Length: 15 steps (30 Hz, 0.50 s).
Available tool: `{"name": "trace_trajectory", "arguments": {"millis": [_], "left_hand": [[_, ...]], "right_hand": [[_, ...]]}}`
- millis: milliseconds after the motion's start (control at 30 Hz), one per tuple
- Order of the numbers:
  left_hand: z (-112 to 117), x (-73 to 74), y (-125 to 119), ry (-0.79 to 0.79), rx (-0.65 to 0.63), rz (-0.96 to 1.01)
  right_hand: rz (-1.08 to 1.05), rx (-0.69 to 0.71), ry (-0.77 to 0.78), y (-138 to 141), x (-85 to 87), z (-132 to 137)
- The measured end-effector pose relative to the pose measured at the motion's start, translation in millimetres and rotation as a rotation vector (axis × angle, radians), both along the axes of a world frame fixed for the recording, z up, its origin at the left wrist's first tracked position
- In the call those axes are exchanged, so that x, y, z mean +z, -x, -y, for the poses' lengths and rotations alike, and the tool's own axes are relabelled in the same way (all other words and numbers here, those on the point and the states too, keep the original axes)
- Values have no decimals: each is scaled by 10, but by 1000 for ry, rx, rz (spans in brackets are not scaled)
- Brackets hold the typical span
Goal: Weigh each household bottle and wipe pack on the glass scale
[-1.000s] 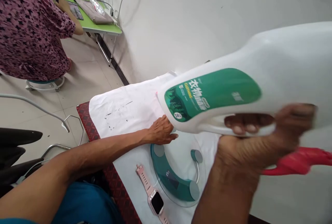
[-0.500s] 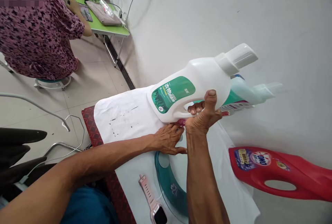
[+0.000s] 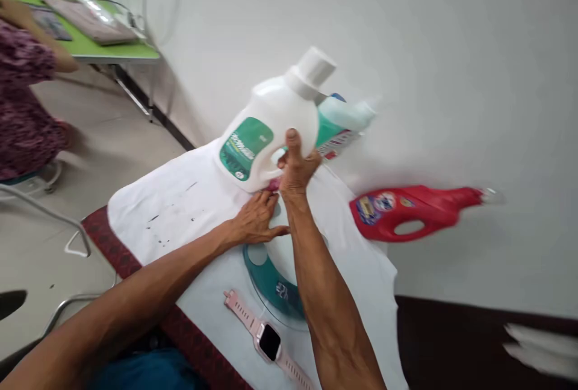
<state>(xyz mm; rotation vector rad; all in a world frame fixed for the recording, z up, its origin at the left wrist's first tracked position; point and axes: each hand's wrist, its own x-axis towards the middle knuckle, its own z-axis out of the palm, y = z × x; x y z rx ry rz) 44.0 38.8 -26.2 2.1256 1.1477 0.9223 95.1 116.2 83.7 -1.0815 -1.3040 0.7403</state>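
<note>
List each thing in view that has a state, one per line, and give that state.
White bottle: capped, held by its handle
Right hand: closed around that handle
Left hand: open, thumb spread, near the bottle's base
Glass scale: display lit, digits too blurred to read
Pink watch: strap unfastened, screen dark
Red bottle: capped, not held
White cloth: spread out, dark-marked

White bottle (image 3: 282, 110) has moved away, down toward the cloth (image 3: 153, 197)
</note>
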Motion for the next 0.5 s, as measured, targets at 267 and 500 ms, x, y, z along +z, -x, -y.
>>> {"name": "trace_trajectory", "arguments": {"millis": [267,500], "left_hand": [[-39,44,50,-17,-21,-22],[1,137,90,82,26,8]], "right_hand": [[178,303,101,-554,184,274],[507,-299,-181,-1685,270,415]]}}
